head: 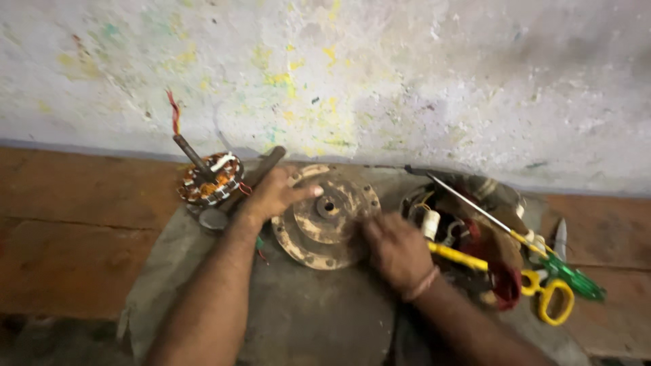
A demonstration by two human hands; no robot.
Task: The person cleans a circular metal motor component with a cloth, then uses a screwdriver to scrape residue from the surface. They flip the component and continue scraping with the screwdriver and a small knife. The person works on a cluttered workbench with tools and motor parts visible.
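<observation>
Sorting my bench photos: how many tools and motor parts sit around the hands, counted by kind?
Round motor cover, under both hands: 1
Wound stator on its shaft: 1
Hammer: 1
Screwdrivers, green handle and yellow handle: 2
Yellow-handled scissors: 1
Total: 6

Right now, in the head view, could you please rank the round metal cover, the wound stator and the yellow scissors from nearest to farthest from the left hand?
1. Round metal cover: under the left hand, touching it.
2. Wound stator: just left of the hand.
3. Yellow scissors: far right, beyond the right hand.
</observation>
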